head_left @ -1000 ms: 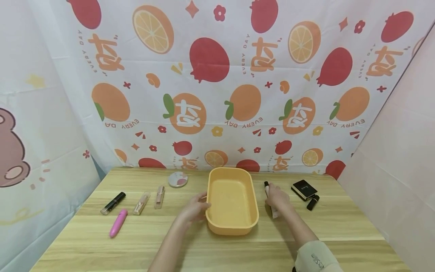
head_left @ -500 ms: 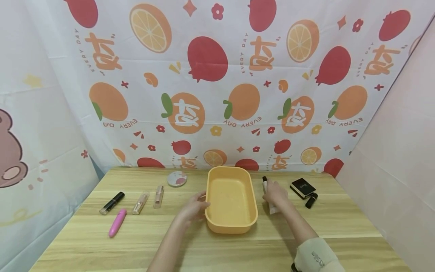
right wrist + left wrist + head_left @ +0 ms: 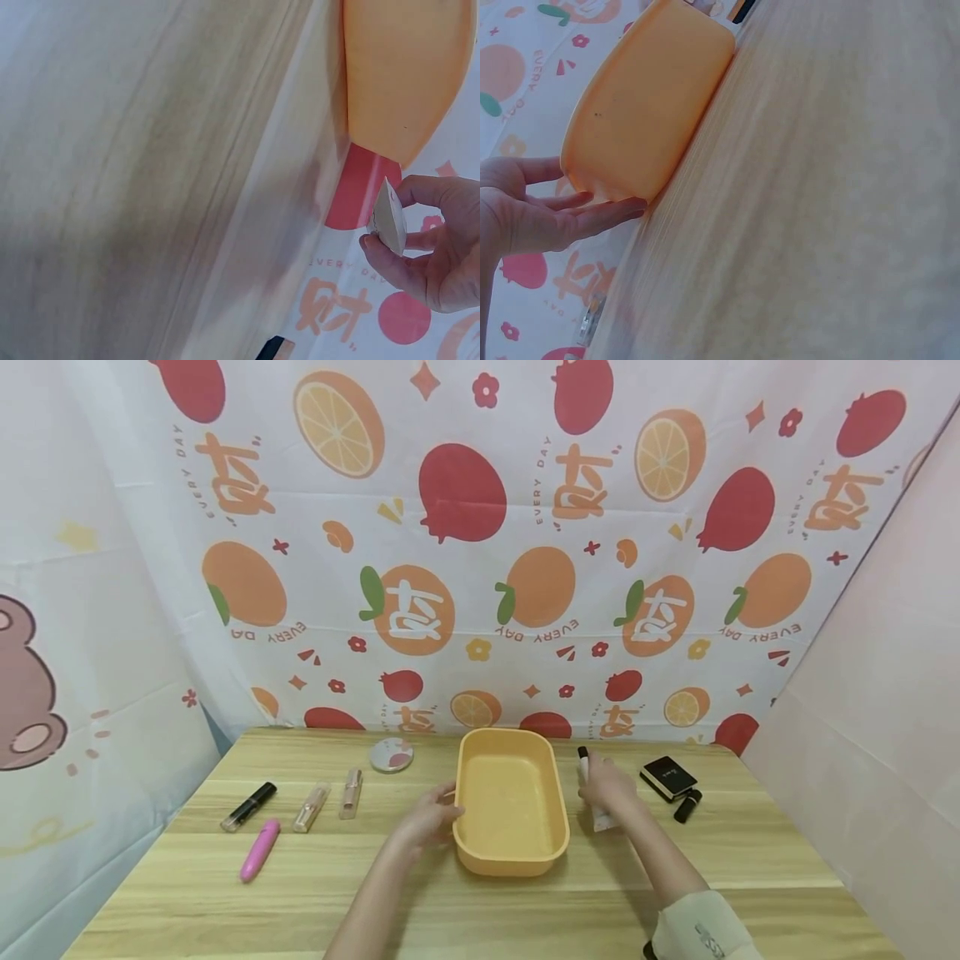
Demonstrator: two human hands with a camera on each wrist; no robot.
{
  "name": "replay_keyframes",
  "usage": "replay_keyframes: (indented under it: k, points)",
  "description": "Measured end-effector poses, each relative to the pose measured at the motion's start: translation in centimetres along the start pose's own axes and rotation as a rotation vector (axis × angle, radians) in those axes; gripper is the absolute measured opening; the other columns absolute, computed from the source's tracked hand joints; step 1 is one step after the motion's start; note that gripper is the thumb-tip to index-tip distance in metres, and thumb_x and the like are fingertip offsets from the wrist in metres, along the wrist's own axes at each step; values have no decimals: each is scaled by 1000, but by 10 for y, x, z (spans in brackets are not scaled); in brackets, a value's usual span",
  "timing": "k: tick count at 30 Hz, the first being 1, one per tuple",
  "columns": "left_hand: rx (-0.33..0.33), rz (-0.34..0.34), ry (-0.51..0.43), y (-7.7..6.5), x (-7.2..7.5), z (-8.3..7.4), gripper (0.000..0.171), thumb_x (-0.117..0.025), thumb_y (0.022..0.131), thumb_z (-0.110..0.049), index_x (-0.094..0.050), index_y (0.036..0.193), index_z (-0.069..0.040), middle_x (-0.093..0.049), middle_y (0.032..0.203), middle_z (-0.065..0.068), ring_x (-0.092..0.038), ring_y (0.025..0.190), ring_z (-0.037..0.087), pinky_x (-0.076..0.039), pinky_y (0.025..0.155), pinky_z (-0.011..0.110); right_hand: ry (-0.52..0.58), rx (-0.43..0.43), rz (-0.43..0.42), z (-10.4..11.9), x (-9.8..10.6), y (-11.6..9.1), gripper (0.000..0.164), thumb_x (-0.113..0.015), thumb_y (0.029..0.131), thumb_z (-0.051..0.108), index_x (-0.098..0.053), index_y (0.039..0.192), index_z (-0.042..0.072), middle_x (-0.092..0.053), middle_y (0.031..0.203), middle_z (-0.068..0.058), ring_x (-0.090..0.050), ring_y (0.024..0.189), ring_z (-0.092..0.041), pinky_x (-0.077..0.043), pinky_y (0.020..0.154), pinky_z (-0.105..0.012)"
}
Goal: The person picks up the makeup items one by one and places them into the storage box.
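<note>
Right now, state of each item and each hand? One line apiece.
Yellow bin: upright, open on top
Pale tube: capped, held
Left hand: fingers against yellow bin
Right hand: pinching pale tube
Black box: flat, looks closed
Black cylinder: lying down
Round disc: lying flat
Dark tube: lying, looks closed
Pink stick: lying down
Left clear stick: lying, looks closed
Right clear stick: lying, looks closed
</note>
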State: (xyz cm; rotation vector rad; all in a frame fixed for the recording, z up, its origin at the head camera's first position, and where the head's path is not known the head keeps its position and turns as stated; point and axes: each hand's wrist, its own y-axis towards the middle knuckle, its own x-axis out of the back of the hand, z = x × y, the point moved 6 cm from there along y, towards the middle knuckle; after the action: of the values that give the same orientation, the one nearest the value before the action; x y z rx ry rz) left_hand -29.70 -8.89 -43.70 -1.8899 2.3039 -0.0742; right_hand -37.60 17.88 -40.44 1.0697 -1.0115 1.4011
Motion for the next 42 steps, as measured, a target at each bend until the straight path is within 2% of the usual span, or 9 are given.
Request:
replay_keyframes:
  k: [11, 25, 31, 39, 42]
  points:
    - [-5, 3, -15, 0, 0, -4, 57, -45, 88, 2, -19, 139, 11, -25, 138, 35, -38, 118, 45, -42, 88, 53, 23, 11, -22, 4, 9, -1, 66, -70, 74, 16, -39, 129, -5, -54, 103, -25, -54, 80, -31, -49, 64, -46]
    - [-4, 2, -13, -4, 4, 3, 58, -46, 88, 3, -19, 138, 12, -24, 136, 37, -41, 115, 46, -45, 85, 51, 30, 55, -63, 18, 16, -11, 70, -67, 69, 11, -38, 131, -5, -57, 89, -19, -54, 69, -27, -48, 59, -42]
    - [-5, 1, -6, -3, 2, 9, 58, -47, 87, 2, -21, 138, 12, -26, 135, 37, -45, 112, 43, -46, 84, 50, 32, 57, -59, 22, 15, -15, 74, -68, 72, 13, -35, 136, -4, -58, 103, -22, -55, 78, -29, -50, 65, -44]
    - [-39, 48, 1, 3, 4, 9, 64, -50, 87, -3, -16, 139, 12, -24, 138, 36, -49, 109, 36, -47, 84, 45, 77, 59, -59, 31, 23, -21, 74, -68, 73, 14, -33, 136, -3, -55, 104, -22, -54, 82, -30, -49, 69, -47]
    - [-41, 42, 1, 2, 3, 5, 63, -50, 87, -3, -18, 139, 11, -25, 137, 36, -48, 111, 38, -46, 85, 48, 87, 69, -62, 34, 26, -21, 73, -67, 74, 17, -34, 136, -4, -54, 109, -22, -54, 89, -32, -48, 75, -49]
